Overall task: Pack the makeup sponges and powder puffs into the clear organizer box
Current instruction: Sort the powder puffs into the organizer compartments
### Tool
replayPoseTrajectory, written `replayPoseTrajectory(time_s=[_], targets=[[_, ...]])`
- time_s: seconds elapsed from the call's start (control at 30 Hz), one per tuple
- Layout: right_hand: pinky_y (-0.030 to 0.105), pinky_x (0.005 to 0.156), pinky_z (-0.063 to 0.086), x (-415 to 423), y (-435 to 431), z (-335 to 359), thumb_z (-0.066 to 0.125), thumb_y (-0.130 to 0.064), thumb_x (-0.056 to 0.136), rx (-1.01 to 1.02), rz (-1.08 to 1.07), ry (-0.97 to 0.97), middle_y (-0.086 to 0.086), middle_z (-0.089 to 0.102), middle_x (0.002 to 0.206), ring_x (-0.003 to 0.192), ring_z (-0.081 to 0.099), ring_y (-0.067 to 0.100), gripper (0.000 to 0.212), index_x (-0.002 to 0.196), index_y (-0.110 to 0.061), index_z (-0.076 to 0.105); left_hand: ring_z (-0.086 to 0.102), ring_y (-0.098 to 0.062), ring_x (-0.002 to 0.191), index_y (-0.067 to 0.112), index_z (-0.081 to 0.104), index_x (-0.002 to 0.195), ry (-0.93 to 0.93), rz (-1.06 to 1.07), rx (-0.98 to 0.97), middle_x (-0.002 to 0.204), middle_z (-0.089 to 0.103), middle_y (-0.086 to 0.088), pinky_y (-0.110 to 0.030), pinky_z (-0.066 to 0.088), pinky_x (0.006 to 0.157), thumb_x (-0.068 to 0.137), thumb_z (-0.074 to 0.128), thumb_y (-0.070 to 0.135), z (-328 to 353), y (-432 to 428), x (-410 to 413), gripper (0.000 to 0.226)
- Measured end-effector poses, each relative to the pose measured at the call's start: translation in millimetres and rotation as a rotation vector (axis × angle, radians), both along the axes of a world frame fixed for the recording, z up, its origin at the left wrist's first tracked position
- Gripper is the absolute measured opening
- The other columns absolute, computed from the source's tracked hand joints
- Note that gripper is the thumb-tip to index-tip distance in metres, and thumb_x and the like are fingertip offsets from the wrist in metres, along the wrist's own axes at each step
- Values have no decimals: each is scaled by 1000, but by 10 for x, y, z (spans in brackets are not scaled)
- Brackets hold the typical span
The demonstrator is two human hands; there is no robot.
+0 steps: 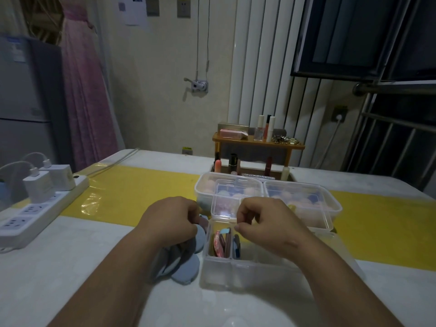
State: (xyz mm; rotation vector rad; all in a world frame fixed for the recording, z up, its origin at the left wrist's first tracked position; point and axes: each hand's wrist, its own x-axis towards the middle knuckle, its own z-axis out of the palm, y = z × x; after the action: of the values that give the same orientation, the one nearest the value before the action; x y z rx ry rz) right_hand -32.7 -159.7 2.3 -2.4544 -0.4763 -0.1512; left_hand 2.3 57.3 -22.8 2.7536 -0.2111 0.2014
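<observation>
A clear organizer box (219, 271) with dividers stands in front of me, its lid (224, 204) open and tilted back. Several flat powder puffs (224, 241) stand on edge in its left compartments. Blue and grey powder puffs (186, 265) lie in a pile on the table just left of the box. My left hand (172, 218) is curled over that pile, gripping puffs. My right hand (262, 223) hovers over the box, fingertips pinched together; I cannot see anything between them.
Two larger clear tubs (304, 197) holding sponges sit behind the box. A small wooden shelf (257, 142) with cosmetics stands at the back. A white power strip (37, 208) with chargers lies at the left. A yellow strip (132, 192) crosses the table.
</observation>
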Motion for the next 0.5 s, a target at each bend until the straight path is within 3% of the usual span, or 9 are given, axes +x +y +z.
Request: replayPoseTrajectory(time_s=[0.13, 0.27, 0.4, 0.5], targets=[[19, 65, 45, 3, -9, -4, 68, -22, 87, 41, 4, -33, -12, 62, 78, 72, 57, 5, 15, 76, -31, 63, 61, -18, 80, 17, 59, 73, -12, -23, -91, 79, 66, 3, -38, 50, 65, 68, 60, 12, -26, 17, 14, 7], [17, 63, 43, 3, -6, -2, 67, -24, 88, 65, 3, -54, -13, 62, 76, 71, 56, 4, 14, 77, -32, 63, 62, -19, 80, 23, 55, 65, -26, -47, -227, 78, 67, 4, -37, 49, 65, 67, 62, 14, -29, 56, 27, 12], [17, 62, 43, 2, -4, 2, 67, -23, 88, 99, -6, -64, -12, 62, 76, 70, 55, 4, 15, 77, -32, 63, 59, -19, 67, 29, 56, 64, -46, -59, -403, 68, 63, 3, -40, 50, 61, 59, 59, 18, -27, 81, 37, 12], [16, 63, 42, 1, -3, 6, 67, -23, 89, 113, -3, -65, -11, 61, 76, 71, 55, 4, 15, 78, -32, 62, 52, -19, 59, 23, 56, 64, -67, -70, -497, 63, 59, 1, -37, 43, 55, 66, 61, 8, -29, 64, 43, 16]])
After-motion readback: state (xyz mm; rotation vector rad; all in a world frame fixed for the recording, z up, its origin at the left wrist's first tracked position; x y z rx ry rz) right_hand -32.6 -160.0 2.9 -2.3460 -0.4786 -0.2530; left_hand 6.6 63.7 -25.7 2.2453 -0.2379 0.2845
